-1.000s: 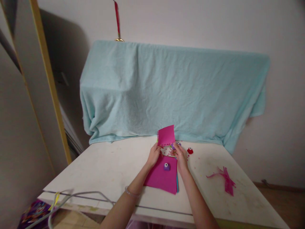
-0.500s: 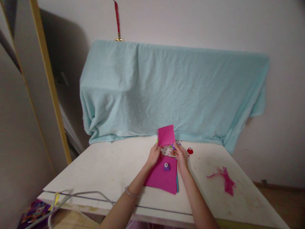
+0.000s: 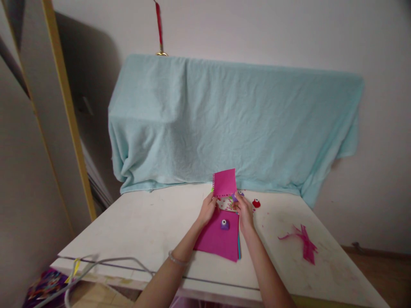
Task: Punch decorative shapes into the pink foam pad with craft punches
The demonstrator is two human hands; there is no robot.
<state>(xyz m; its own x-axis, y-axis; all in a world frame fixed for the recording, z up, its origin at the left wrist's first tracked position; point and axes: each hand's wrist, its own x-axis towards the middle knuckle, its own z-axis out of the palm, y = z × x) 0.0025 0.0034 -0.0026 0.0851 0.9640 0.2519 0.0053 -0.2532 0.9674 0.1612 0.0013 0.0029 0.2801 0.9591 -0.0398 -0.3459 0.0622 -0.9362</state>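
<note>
A small pink sheet of paper point(image 3: 224, 182) is raised above the table, with a row of punched notches down its left edge and along its bottom. My left hand point(image 3: 208, 209) pinches its lower left corner. Closed at the lower right corner is my right hand point(image 3: 244, 210), with a purple craft punch point(image 3: 234, 197) by its thumb; whether the fingers hold that punch too, I cannot tell. Below the hands lies a stack of larger pink paper point(image 3: 215, 241) with blue sheets under it. Another purple punch point(image 3: 224, 224) stands on the stack.
Small pink paper bits point(image 3: 224, 204) lie behind the stack. A red punch point(image 3: 256, 202) stands to the right, and crumpled pink ribbon-like material point(image 3: 308, 248) lies farther right on the white table point(image 3: 154, 226). A light blue cloth point(image 3: 237, 124) hangs behind. Grey cable point(image 3: 118, 259) crosses the front left edge.
Both hands keep their hold on the pink sheet. The sheet has shifted very slightly to the right; everything else looks the same.
</note>
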